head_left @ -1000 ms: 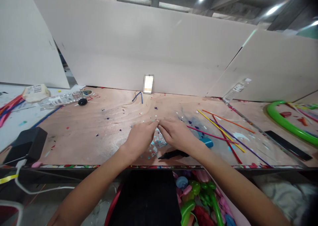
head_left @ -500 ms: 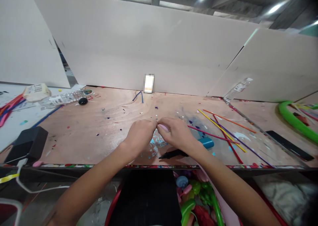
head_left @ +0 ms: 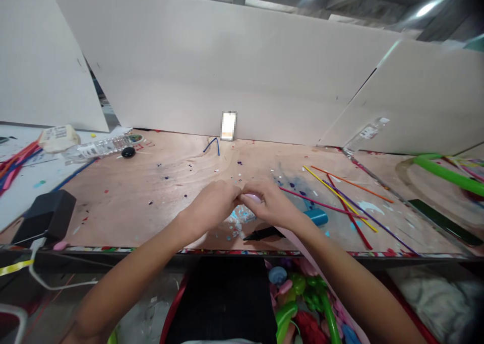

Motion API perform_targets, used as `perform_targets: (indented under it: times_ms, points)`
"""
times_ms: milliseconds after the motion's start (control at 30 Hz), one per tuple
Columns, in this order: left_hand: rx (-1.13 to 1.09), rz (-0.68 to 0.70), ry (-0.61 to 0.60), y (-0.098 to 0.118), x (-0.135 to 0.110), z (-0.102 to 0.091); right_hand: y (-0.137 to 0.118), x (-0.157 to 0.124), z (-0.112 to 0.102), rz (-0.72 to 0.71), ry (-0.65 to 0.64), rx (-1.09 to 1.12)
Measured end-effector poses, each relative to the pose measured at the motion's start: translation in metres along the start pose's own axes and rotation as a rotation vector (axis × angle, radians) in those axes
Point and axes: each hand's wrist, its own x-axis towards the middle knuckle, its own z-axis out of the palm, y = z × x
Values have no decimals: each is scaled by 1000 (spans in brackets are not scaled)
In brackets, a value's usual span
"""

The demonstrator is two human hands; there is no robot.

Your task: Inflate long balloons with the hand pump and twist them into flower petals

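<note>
Both hands meet fingertip to fingertip low over the table's middle. A long inflated pink balloon (head_left: 307, 257) runs from my right hand (head_left: 269, 199) down beneath the right forearm toward my lap. The right fingers are closed round its end, and a bit of pink shows between them. My left hand (head_left: 215, 203) is closed too, its fingertips pinching at the balloon's end; the exact grip is hidden. Under the right wrist lies a pump (head_left: 318, 216) with a blue body and a black pointed nozzle.
Several thin uninflated balloons (head_left: 344, 200) lie at the right, near a dark phone (head_left: 446, 223). A bent blue strip (head_left: 217, 146) and a lit phone (head_left: 228, 126) are at the back. A black box (head_left: 47, 215) stands left. Inflated balloons (head_left: 285, 316) fill a container below the edge.
My hands stay together at nearly the same spot, with the fingers slightly shifted. More of the pink balloon shows below my right forearm. The view has turned slightly.
</note>
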Motion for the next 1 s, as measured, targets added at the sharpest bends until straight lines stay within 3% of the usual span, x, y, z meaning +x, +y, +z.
perform_targets:
  times_ms: [200,500,667,867,1000]
  points:
    - [-275,53,-9,-7,3,-4,0,-5,-3,50,44,69]
    - [-724,51,-221,-12,1,-13,-3,-11,-4,57,78,134]
    - [-632,16,-127,-13,-2,-8,-1,-11,-2,72,40,165]
    - [-352,40,2,-7,-4,-6,0,-13,0,136,-11,109]
    - [-196,34,-4,-6,-3,8,3,-17,7,136,-22,31]
